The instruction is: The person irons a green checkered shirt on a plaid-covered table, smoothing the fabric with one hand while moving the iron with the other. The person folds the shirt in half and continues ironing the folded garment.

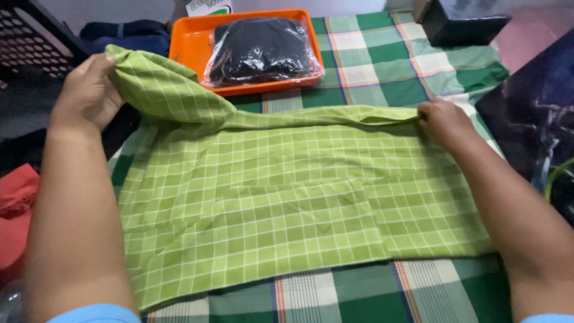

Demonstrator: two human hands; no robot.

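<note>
Hands at work on a light-green checked cloth (287,203) spread over a bed covered in a dark-green plaid sheet (382,66). The left hand (86,93), at ten o'clock, has its fingers closed around a bunched corner of the cloth and lifts it clear of the bed; the right hand (442,122), at two o'clock, pinches the far edge flat against the sheet. Between them the far edge runs as a narrow fold, taut on the right and slack and rumpled on the left. At twelve o'clock an orange tray (188,42) carries a dark garment in a clear plastic bag (263,48); a black box (463,21) sits at one o'clock and red fabric (18,209) lies at nine. Judged from this view, a clean fold calls for both corners drawn apart evenly, the lifted corner laid level with the pinned one, and creases smoothed outward.
</note>
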